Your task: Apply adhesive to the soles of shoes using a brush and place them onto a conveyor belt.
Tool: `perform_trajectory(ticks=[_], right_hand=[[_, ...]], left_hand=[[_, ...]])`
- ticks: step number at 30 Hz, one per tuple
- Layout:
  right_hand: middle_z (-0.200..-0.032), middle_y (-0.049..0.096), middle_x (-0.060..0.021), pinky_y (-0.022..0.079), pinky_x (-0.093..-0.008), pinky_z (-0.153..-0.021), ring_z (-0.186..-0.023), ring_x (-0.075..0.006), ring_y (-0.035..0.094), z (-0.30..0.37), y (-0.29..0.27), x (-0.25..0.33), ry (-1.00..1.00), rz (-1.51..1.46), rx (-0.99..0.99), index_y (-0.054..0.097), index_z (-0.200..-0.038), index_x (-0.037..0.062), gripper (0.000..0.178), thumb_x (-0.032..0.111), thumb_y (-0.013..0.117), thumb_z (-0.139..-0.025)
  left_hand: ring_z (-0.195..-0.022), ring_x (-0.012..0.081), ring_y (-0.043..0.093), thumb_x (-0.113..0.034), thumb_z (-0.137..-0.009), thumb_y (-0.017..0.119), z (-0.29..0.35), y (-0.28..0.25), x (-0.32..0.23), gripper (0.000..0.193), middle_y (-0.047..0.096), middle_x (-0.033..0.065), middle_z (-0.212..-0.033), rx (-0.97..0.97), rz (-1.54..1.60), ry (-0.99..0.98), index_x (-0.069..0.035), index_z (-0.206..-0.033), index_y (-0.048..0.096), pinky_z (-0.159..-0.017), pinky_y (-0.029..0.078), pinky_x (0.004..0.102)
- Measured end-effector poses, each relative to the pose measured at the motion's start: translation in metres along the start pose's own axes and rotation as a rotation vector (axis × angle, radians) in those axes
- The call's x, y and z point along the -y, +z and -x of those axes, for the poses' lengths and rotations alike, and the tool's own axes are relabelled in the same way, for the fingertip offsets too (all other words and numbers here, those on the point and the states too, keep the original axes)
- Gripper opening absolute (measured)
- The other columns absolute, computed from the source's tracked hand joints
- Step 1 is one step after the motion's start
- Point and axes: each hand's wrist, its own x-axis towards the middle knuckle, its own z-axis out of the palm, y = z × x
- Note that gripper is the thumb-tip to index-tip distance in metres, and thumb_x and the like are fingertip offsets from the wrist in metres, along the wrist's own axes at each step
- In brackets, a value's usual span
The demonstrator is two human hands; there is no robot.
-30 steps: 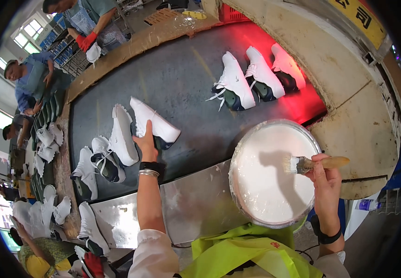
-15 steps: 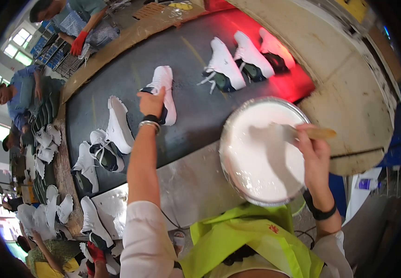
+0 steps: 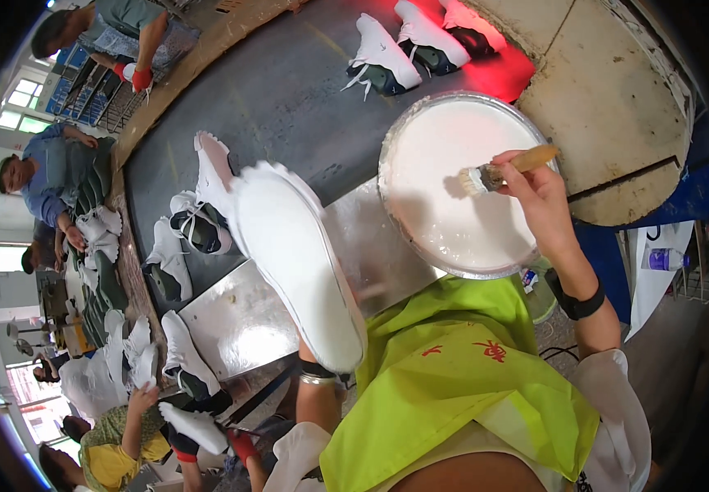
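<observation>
A shoe [image 3: 293, 254] is raised in front of me with its white sole turned up toward my view. My left hand [image 3: 306, 351] holds it from beneath; the shoe hides the fingers. In my right hand [image 3: 541, 205] is a paintbrush [image 3: 537, 157] with a wooden handle, gripped near its metal collar. Its white-coated bristles hang over a round pan [image 3: 384, 176] of thick white liquid [image 3: 445, 148]. Whether the bristles touch the liquid I cannot tell.
Three white-and-dark shoes [image 3: 430, 37] stand at the far end of the dark belt [image 3: 289, 90], near red light. Several more shoes [image 3: 168, 258] sit at the left. A metal plate [image 3: 387, 238] edges the belt. Co-workers [image 3: 39, 172] are along the left side.
My left hand has lifted the shoe off the belt, brought it toward me and turned its sole up. The brush has come into clearer view over the pan, bristles pointing left.
</observation>
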Motion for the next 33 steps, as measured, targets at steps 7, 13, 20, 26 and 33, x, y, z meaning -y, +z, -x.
perform_trajectory(ticks=[7, 13, 20, 26, 33], right_hand=[[-0.081, 0.067, -0.0177, 0.052, -0.0348, -0.07, -0.076, -0.0291, 0.067, -0.03, 0.037, -0.056, -0.257, 0.316, -0.069, 0.064, -0.096, -0.0008, 0.02, 0.017, 0.062, -0.088], [-0.078, 0.064, -0.0197, 0.048, -0.0438, -0.065, -0.07, -0.0385, 0.061, -0.031, 0.042, -0.049, -0.29, 0.829, 0.037, 0.059, -0.083, -0.0034, 0.024, 0.02, 0.06, -0.088], [-0.089, 0.068, -0.0096, 0.052, -0.0296, -0.072, -0.081, -0.0164, 0.065, -0.032, 0.044, -0.012, -0.205, 0.031, 0.046, 0.064, -0.102, -0.0027, 0.018, 0.011, 0.059, -0.091], [-0.09, 0.065, -0.0107, 0.049, -0.0307, -0.08, -0.089, -0.0209, 0.064, -0.013, 0.086, 0.021, -0.415, 0.098, 0.29, 0.061, -0.098, 0.0001, 0.011, 0.007, 0.058, -0.09], [-0.095, 0.064, -0.0088, 0.05, -0.0269, -0.078, -0.088, -0.0171, 0.063, 0.005, 0.088, 0.018, -0.577, 0.083, 0.398, 0.061, -0.098, -0.0007, 0.011, 0.007, 0.057, -0.092]], left_hand=[[-0.093, 0.0199, 0.062, -0.044, -0.098, 0.042, -0.001, -0.047, 0.04, 0.051, 0.061, 0.0141, -0.109, 0.317, -0.122, -0.347, -0.005, -0.13, 0.048, -0.078, 0.053, 0.0308], [-0.096, 0.0195, 0.063, -0.047, -0.099, 0.037, 0.007, -0.007, 0.023, 0.055, 0.061, 0.0115, -0.113, 0.034, -0.229, -0.329, -0.004, -0.131, 0.047, -0.079, 0.054, 0.0311], [-0.094, 0.0181, 0.065, -0.048, -0.099, 0.035, -0.004, 0.051, 0.032, 0.054, 0.063, 0.0093, -0.111, -0.04, -0.286, -0.237, -0.004, -0.128, 0.048, -0.077, 0.056, 0.0307], [-0.096, 0.0213, 0.065, -0.049, -0.099, 0.033, -0.005, 0.074, 0.03, 0.058, 0.062, 0.0123, -0.115, 0.109, -0.401, -0.235, -0.003, -0.133, 0.045, -0.08, 0.057, 0.0335], [-0.096, 0.0222, 0.066, -0.043, -0.1, 0.029, -0.009, 0.08, 0.025, 0.054, 0.062, 0.0133, -0.116, 0.081, -0.349, -0.241, -0.003, -0.134, 0.044, -0.08, 0.057, 0.0349]])
